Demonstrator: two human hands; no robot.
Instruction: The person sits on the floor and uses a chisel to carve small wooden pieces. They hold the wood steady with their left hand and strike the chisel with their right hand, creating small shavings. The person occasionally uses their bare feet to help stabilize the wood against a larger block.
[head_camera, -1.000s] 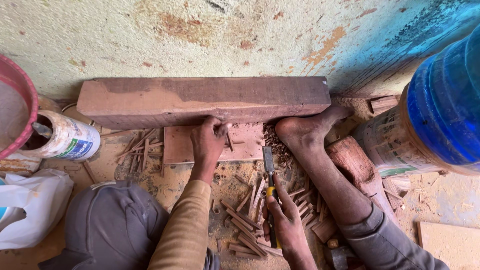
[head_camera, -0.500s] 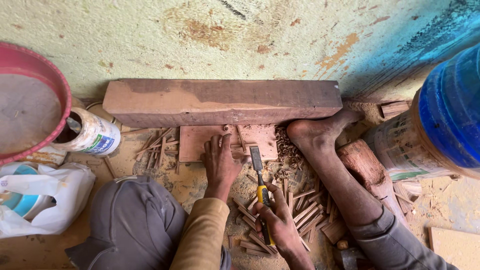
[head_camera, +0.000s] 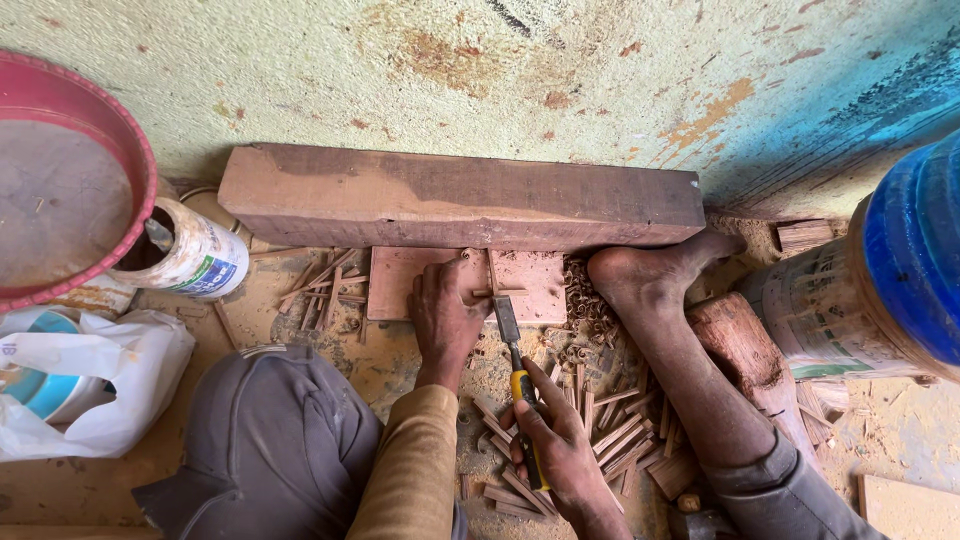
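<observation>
At the centre of the frame the left hand (head_camera: 445, 318) presses flat on a small wooden board (head_camera: 400, 283) lying against a long wooden beam (head_camera: 460, 197). Just below, the right hand (head_camera: 560, 450) closes its grip around a yellow-handled chisel (head_camera: 513, 345), blade touching the board. Wood slivers (head_camera: 610, 425) litter the floor nearby.

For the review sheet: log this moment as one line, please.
left hand: pressing flat wooden board | right hand: gripping yellow-handled chisel, blade on board | bare foot against timber beam
</observation>
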